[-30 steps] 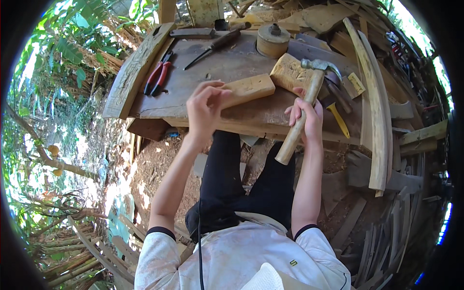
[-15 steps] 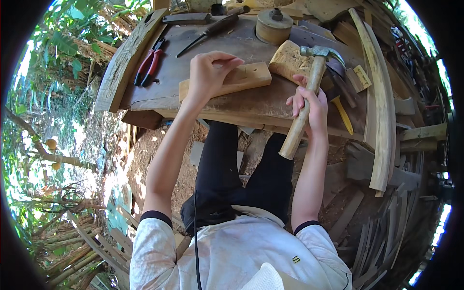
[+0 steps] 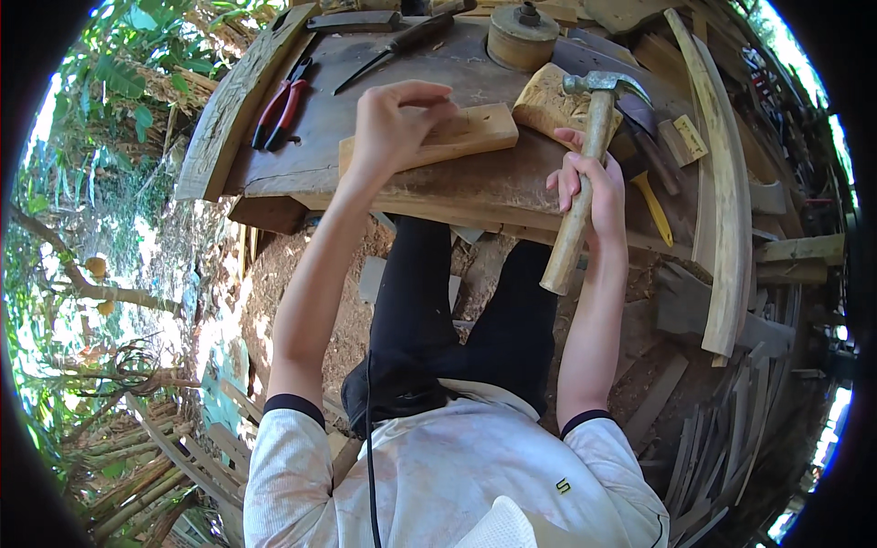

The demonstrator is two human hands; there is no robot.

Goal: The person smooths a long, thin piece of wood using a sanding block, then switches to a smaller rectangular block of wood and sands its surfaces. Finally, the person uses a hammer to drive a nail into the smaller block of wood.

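Observation:
My right hand (image 3: 601,196) is wrapped around the wooden handle of a claw hammer (image 3: 597,128), held upright over the bench's near edge with its metal head pointing away from me. My left hand (image 3: 388,128) hovers over a light rectangular wood block (image 3: 489,132) lying on the bench. Its thumb and fingers are bent together as in a pinch, and whatever may be between them is too small to make out. The block has a small dark hole near its right end. Just behind the hammer sits a rough chunk of wood (image 3: 546,96).
Red-handled pliers (image 3: 288,110) and a pointed tool with a dark handle (image 3: 397,48) lie on the worn bench (image 3: 320,173). A round container (image 3: 523,38) stands at the back. A yellow-handled tool (image 3: 653,210) and a long curved plank (image 3: 720,201) are at the right.
The hammer and my right hand have shifted slightly right. My left hand stays over the block, its fingers a little changed in posture. The whole view has moved slightly.

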